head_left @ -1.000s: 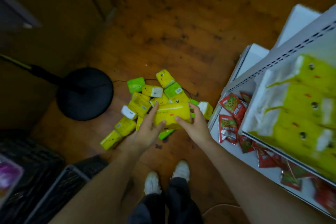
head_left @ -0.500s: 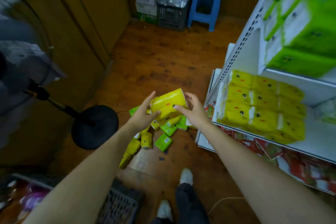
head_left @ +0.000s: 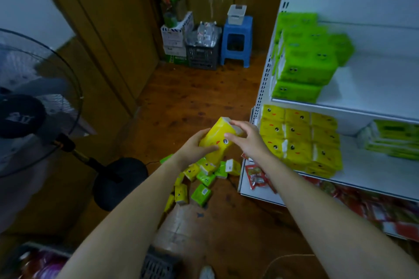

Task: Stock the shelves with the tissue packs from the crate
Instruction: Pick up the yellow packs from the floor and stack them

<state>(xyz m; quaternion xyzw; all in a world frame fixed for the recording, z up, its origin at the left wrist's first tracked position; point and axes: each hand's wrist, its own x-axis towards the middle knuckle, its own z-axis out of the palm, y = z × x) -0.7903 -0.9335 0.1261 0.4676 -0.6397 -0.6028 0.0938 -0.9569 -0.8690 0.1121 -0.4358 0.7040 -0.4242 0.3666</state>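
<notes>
Both hands hold one yellow tissue pack (head_left: pixel 218 140) with a face print, tilted, above the floor and just left of the white shelf unit (head_left: pixel 367 108). My left hand (head_left: pixel 192 149) grips its lower left side. My right hand (head_left: pixel 247 140) grips its upper right end. Below them several small yellow and green tissue packs (head_left: pixel 201 179) lie scattered on the wooden floor. Yellow packs (head_left: pixel 301 138) are stacked on the middle shelf and green packs (head_left: pixel 303 56) on the shelf above. A dark crate (head_left: pixel 158 265) shows at the bottom edge.
A standing fan (head_left: pixel 34 102) with a round black base (head_left: pixel 120 181) fills the left. At the back wall stand a blue stool (head_left: pixel 237 41), a black crate (head_left: pixel 203 52) and a carton (head_left: pixel 175 36). Red snack packets (head_left: pixel 256 174) lie on the bottom shelf.
Both hands lifted the yellow pack off the floor pile and carried it up and right toward the shelves. My view rose from the floor to the shelf unit.
</notes>
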